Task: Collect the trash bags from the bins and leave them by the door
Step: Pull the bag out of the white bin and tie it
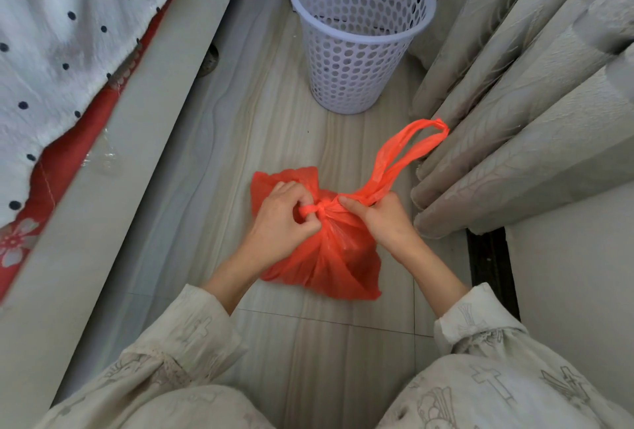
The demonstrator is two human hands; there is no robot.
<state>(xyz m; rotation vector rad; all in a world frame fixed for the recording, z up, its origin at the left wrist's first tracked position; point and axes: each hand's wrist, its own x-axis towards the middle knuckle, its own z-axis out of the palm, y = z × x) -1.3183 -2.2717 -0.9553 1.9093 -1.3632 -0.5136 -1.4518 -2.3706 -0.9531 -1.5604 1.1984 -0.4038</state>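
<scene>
Head view: red trash bag [326, 257] sits on the floor [240, 140], out of the white mesh bin [356, 34], which stands beyond both hands and looks empty. Left hand [284, 219] pinches one handle at the knot [320, 207]; right hand [380, 219] grips the other handle [404, 154], its loop trailing up toward the curtain [531, 103] on the right. Bed [103, 137] to the left. Step looks like tying the bag closed. Next: cinch the knot tight, lift by the handles, carry to the door, which isn't in view.
</scene>
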